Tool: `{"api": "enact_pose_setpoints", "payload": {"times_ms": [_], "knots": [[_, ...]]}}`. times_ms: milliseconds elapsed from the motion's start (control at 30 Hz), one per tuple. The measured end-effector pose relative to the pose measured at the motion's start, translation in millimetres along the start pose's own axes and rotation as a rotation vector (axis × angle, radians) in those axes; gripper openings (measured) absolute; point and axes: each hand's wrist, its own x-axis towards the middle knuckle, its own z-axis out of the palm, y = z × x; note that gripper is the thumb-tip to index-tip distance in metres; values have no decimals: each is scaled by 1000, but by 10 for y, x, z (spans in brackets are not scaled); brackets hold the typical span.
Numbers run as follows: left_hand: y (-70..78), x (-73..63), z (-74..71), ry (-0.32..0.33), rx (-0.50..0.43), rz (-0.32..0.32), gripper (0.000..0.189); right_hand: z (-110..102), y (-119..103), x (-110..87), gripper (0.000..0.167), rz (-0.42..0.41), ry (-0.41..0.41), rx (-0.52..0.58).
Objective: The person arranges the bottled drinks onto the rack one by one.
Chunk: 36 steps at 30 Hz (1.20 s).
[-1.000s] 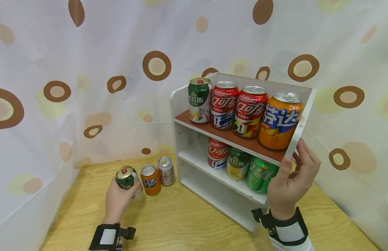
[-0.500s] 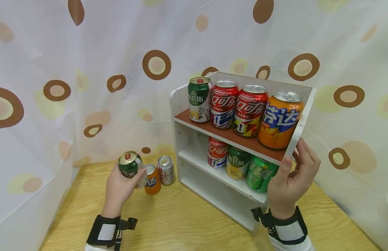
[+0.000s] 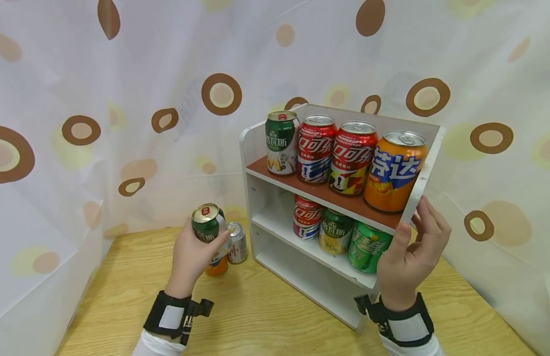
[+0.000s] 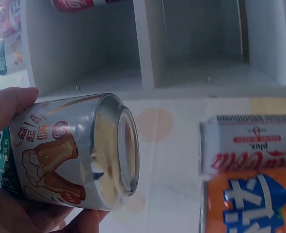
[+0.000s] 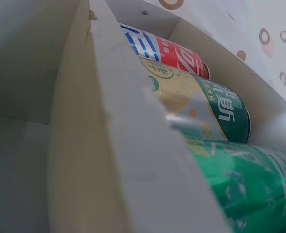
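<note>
My left hand (image 3: 192, 254) grips a green and white drink can (image 4: 60, 155) round its side, raised above the table and upright in the head view. Behind it, partly hidden by the hand and can, stand an orange soda can (image 4: 254, 204) and a silver cola can (image 3: 237, 247). At the right, my right hand (image 3: 412, 254) holds the side panel of a white shelf (image 3: 310, 277), thumb near its front edge and fingers on the outer face. The top shelf board carries a green and white can (image 3: 281, 143), two red cola cans (image 3: 317, 148) and an orange can (image 3: 392, 173).
On the middle shelf stand a red cola can (image 3: 308, 217), a green and gold can (image 5: 201, 97) and a green can (image 5: 249, 184). Below them the bottom shelf shows its bare white board. A patterned curtain (image 3: 168, 74) hangs behind the wooden table (image 3: 248, 316).
My left hand has lifted the green and white can off the table and carried it right, now overlapping the orange and silver cans. My right hand stays at the shelf's side.
</note>
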Motion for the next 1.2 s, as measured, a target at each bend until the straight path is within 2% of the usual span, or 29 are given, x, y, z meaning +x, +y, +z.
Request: {"api": "enact_pose_setpoints", "payload": {"times_ms": [233, 533, 867, 1200], "knots": [[198, 16, 171, -23, -38, 70, 77, -23, 24, -16, 70, 3, -4, -7], [365, -9, 440, -40, -72, 139, 77, -36, 36, -19, 69, -1, -12, -14], [457, 87, 674, -65, -62, 142, 78, -61, 81, -26, 68, -3, -16, -28], [512, 181, 785, -68, -53, 154, 76, -68, 98, -28, 68, 0, -16, -36]]}}
